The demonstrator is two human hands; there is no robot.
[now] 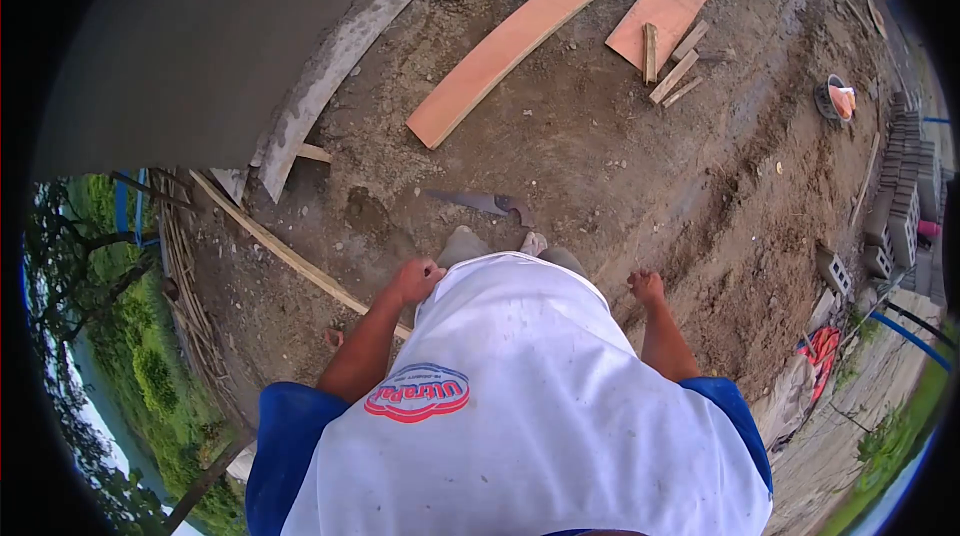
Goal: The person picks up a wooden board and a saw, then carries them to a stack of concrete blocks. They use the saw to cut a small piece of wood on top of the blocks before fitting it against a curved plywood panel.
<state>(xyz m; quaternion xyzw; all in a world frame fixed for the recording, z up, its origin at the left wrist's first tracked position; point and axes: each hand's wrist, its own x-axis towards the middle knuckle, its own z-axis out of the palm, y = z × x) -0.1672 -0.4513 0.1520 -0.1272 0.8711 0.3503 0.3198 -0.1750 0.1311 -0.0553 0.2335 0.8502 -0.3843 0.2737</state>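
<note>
My left hand (418,281) hangs by my left hip with its fingers curled closed, and I see nothing in it. On the other side, my right hand (647,286) hangs away from my body, loosely fisted around nothing visible. A handsaw (480,202) lies flat on the dirt just beyond my feet, touched by neither hand. A long thin wooden strip (300,261) runs across the ground behind my left hand.
Long orange-faced boards (530,31) lie ahead, with short wood offcuts (676,76) on one. A concrete edge (320,86) borders a grey surface at left. Right are a bucket (833,101), hollow blocks (903,226) and red material (822,351).
</note>
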